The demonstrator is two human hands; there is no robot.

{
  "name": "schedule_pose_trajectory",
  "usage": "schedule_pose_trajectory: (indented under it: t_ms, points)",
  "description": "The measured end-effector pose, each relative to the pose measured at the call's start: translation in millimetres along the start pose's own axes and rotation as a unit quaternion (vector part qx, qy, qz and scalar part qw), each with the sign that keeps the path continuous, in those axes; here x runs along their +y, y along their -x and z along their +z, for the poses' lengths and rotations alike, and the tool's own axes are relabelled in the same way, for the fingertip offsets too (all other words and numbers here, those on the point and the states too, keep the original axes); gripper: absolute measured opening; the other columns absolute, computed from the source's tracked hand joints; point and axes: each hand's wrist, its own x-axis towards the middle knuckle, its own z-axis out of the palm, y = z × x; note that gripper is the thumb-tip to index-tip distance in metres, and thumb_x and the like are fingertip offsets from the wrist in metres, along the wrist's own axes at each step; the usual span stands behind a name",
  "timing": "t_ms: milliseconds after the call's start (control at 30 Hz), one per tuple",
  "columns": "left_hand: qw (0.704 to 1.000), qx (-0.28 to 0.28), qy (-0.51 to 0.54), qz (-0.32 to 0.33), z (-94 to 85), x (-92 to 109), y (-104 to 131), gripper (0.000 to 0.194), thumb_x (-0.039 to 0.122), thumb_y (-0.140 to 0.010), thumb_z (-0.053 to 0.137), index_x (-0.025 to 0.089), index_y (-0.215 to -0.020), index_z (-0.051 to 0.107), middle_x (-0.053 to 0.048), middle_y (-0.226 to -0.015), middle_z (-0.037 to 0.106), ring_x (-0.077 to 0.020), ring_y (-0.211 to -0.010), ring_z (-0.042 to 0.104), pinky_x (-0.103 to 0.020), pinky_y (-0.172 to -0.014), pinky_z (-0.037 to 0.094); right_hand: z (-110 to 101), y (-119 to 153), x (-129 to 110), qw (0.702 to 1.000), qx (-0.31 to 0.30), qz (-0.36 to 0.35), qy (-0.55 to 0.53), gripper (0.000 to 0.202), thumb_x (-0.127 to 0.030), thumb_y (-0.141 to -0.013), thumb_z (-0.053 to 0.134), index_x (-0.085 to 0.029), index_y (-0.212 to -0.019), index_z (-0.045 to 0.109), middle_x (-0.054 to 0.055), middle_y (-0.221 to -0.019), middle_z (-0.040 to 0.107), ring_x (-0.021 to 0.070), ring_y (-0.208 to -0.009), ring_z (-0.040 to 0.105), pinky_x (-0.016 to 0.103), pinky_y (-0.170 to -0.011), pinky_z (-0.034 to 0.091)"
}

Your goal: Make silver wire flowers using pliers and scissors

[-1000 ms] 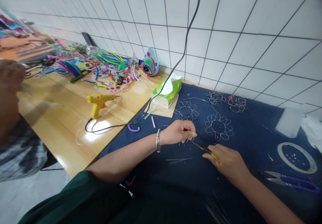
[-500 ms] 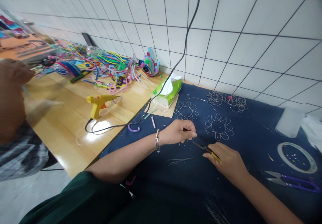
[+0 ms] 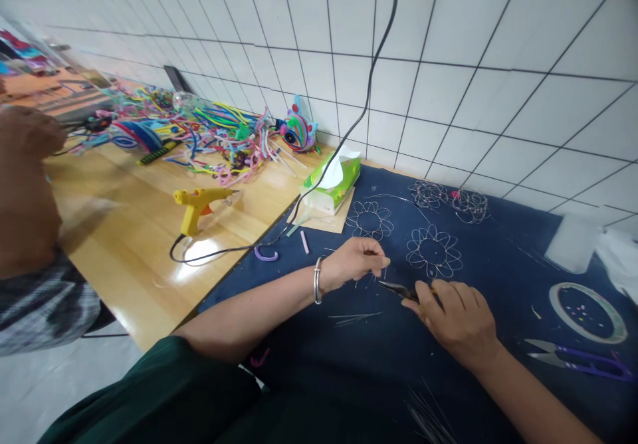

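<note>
One left hand (image 3: 355,260) pinches thin wire (image 3: 385,272); right hand (image 3: 457,316), clasping pliers (image 3: 397,289), has turned more palm-down, apparently for new working angle.

No readable text, brand or number in view. Closest candidate: green tissue pack (image 3: 347,179), near the wall-side edge of the bench (image 3: 264,215). It's printed, but too small and soft to make out. Yellow glue gun (image 3: 191,217) on the wooden section: can't resolve any lettering there either.
</note>
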Motion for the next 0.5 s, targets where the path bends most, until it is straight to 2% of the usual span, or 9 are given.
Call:
schedule_pose_trajectory:
  t_ms: [200, 500]
  points:
    - [0.998, -0.007, 0.055, -0.028, 3.3, 0.0, 2.7, 0.024, 0.036, -0.072, 0.058, 0.013, -0.074, 0.053, 0.002, -0.058, 0.055, -0.0014, -0.035, 0.028, -0.017, -0.033, 0.017, -0.6, -0.8, -1.8, 0.999, -0.007, -0.020, 0.034, 0.033, -0.046, -0.075, 0.057, -0.023, -0.099, 0.057, 0.004, -0.080, 0.057, 0.0177, -0.074, 0.047, 0.031, -0.065, 0.032]
    - [0.996, -0.012, 0.075, -0.054, 6.9, -0.8, 3.1, 0.022, 0.035, -0.071, 0.059, 0.014, -0.072, 0.052, 0.003, -0.056, 0.054, -0.0012, -0.034, 0.027, -0.017, -0.033, 0.015, 0.0, -0.3, -1.5, 0.999, -0.001, -0.020, 0.029, 0.029, -0.042, -0.076, 0.057, -0.023, -0.097, 0.058, 0.004, -0.078, 0.057, 0.0161, -0.071, 0.046, 0.030, -0.064, 0.032]
